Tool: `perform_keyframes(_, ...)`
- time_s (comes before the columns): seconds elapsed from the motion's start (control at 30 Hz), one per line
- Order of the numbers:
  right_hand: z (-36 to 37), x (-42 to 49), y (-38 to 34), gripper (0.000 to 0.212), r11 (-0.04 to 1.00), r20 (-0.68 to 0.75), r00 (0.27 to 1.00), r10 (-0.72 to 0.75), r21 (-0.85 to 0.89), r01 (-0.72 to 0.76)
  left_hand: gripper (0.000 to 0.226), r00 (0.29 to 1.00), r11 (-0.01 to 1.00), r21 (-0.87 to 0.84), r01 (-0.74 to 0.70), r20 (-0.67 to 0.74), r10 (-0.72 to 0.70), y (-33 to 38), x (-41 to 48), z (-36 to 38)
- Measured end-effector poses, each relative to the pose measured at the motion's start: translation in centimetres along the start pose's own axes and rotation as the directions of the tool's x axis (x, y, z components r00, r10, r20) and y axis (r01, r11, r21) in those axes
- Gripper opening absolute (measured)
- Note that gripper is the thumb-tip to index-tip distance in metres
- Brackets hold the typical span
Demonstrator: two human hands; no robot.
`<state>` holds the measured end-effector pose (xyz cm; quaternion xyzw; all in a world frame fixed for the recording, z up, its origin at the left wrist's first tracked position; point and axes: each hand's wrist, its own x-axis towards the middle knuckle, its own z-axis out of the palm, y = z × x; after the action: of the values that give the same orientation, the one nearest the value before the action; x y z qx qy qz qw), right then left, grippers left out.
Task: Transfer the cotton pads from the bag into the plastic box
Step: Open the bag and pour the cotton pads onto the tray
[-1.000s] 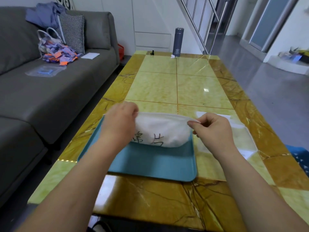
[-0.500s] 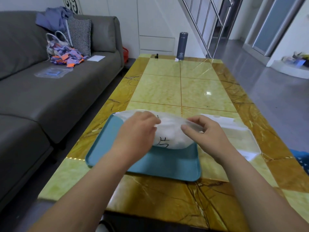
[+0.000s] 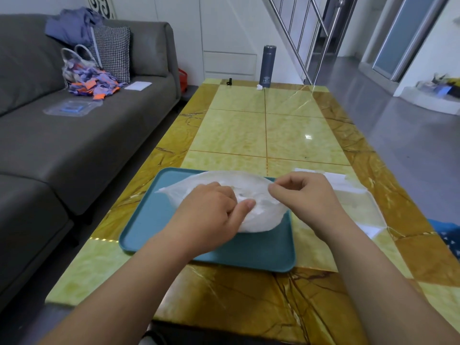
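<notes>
A white translucent bag of cotton pads [image 3: 258, 215] lies on a teal tray [image 3: 154, 220] in front of me. My left hand [image 3: 211, 215] sits over the bag's middle, its curled fingers and thumb at the bag's opening. My right hand [image 3: 306, 197] pinches the bag's upper right edge. The clear plastic box [image 3: 361, 207] stands on the table just right of the tray, partly hidden behind my right hand. The pads inside the bag show only as white mass.
The tray rests on a yellow marble table [image 3: 273, 125]. A dark flask [image 3: 267, 67] stands at the table's far end. A grey sofa [image 3: 74, 145] with a bag, cushions and papers runs along the left. Stairs rise at the back right.
My left hand has moved from the bag's left end to its middle, next to my right hand. The bag now lies flatter on the tray.
</notes>
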<state>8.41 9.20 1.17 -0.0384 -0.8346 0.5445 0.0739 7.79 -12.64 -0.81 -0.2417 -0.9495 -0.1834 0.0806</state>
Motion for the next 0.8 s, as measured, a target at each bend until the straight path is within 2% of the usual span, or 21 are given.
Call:
perform_keyframes(0.07, 0.2, 0.1, 0.1, 0.023, 1.000, 0.005, 1.000, 0.018, 0.015, -0.018, 0.061, 0.997, 0.997, -0.015, 0.070, 0.026, -0.069, -0.1, -0.1, 0.0)
perform_keyframes(0.13, 0.6, 0.3, 0.5, 0.028, 0.999, 0.021, 0.999, 0.050, 0.006, -0.050, 0.036, 0.992, 0.991, 0.042, 0.128, -0.006, -0.128, 0.0, -0.3, -0.4)
perform_keyframes(0.17, 0.8, 0.4, 0.7, 0.033, 0.998, 0.044, 0.997, 0.064, -0.022, -0.063, 0.042, 0.987, 0.984, 0.083, 0.160, 0.001, -0.160, 0.0, -0.4, -0.6)
perform_keyframes(0.23, 1.2, 0.5, 1.1, 0.048, 0.994, 0.138, 0.984, 0.110, -0.044, -0.105, 0.083, 0.973, 0.970, 0.144, 0.195, 0.096, -0.210, 0.0, -0.5, -0.8)
perform_keyframes(0.3, 1.4, 0.4, 1.4, 0.046, 0.987, 0.252, 0.954, 0.160, -0.028, -0.158, 0.101, 0.953, 0.958, 0.202, 0.203, 0.185, -0.241, 0.2, -0.7, -0.6)
perform_keyframes(0.4, 1.7, 0.3, 1.9, 0.045, 0.976, 0.274, 0.942, 0.194, -0.154, -0.156, 0.096, 0.936, 0.943, 0.240, 0.232, 0.209, -0.283, 0.3, -0.6, -0.2)
perform_keyframes(0.53, 2.8, 0.4, 2.6, 0.071, 0.932, 0.224, 0.939, 0.260, -0.311, -0.184, 0.089, 0.935, 0.899, 0.367, 0.239, 0.161, -0.315, 0.5, -0.3, 0.4)
perform_keyframes(0.6, 3.3, 0.4, 2.5, 0.081, 0.931, 0.264, 0.918, 0.296, -0.294, -0.216, 0.081, 0.941, 0.916, 0.332, 0.226, 0.167, -0.293, 0.4, -0.3, 0.8)
perform_keyframes(0.67, 3.8, 0.3, 2.2, 0.072, 0.935, 0.323, 0.885, 0.334, -0.233, -0.268, 0.080, 0.941, 0.959, 0.187, 0.211, 0.228, -0.251, 0.1, -0.6, 1.4)
perform_keyframes(0.73, 4.2, 0.3, 1.6, 0.059, 0.935, 0.367, 0.861, 0.351, -0.191, -0.300, 0.097, 0.916, 0.978, 0.000, 0.210, 0.350, -0.196, -0.3, -0.8, 2.1)
perform_keyframes(0.8, 4.7, 0.3, 1.3, 0.058, 0.937, 0.395, 0.851, 0.347, -0.178, -0.299, 0.113, 0.903, 0.975, -0.088, 0.203, 0.401, -0.152, -0.4, -1.0, 2.6)
